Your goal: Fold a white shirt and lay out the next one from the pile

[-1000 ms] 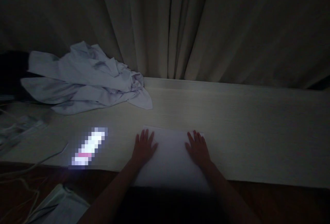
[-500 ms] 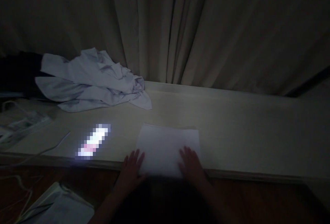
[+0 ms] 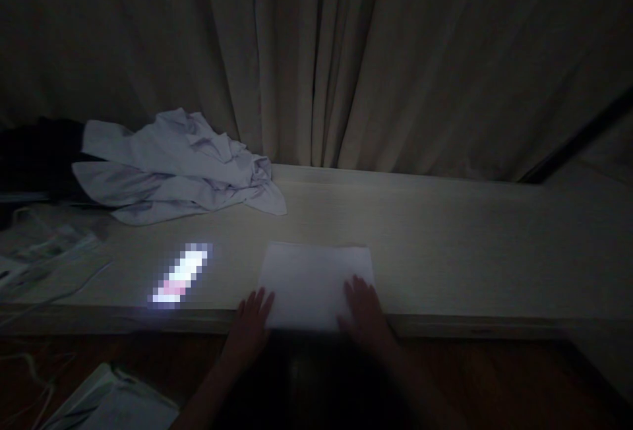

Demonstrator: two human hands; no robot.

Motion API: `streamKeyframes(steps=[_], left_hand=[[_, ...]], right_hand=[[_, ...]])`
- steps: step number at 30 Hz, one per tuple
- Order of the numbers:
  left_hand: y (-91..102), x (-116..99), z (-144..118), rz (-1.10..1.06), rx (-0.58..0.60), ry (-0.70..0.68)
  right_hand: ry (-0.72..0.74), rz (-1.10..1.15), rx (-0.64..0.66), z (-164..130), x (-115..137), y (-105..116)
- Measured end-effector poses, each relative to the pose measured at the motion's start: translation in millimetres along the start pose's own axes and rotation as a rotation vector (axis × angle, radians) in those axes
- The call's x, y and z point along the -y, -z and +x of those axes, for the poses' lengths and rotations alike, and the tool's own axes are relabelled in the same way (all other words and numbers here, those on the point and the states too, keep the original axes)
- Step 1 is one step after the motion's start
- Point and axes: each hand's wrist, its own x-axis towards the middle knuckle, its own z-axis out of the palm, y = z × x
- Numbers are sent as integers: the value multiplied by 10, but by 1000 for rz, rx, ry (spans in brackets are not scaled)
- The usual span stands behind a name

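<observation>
On the pale, wood-grain surface (image 3: 445, 245), close to its front edge, lies a flat white folded cloth (image 3: 316, 281). Both hands rest at its near corners. The left hand (image 3: 250, 328) has its fingers stretched out and flat, the tips touching the left near corner of the cloth; it grips nothing. The right hand (image 3: 366, 314) lies flat as well, fingers open and spread on the right near part of the cloth, pressing and not grasping. Left of the cloth, a bright blurred patch (image 3: 180, 276) glows on the surface. Farther back on the left sits a crumpled white garment (image 3: 173, 166). Behind all, a heavy curtain (image 3: 346, 54) hangs in folds. The room is very dark. Below the edge, a dark brown floor (image 3: 494, 384) is seen.
</observation>
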Motion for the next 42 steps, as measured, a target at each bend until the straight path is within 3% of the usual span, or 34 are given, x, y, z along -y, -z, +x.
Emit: streamKeyframes(steps=[4, 9, 18, 42], left_hand=[[-6, 71, -137, -45, -31, 44], [-87, 135, -330, -59, -69, 180], [-289, 89, -350, -205, -163, 205], [-160, 93, -383, -270, -174, 217]], right_hand=[[38, 4, -10, -328, -96, 65], [-66, 12, -9, -551, -151, 2], [-116, -14, -24, -551, -20, -40], [-151, 1, -2, -541, -13, -42]])
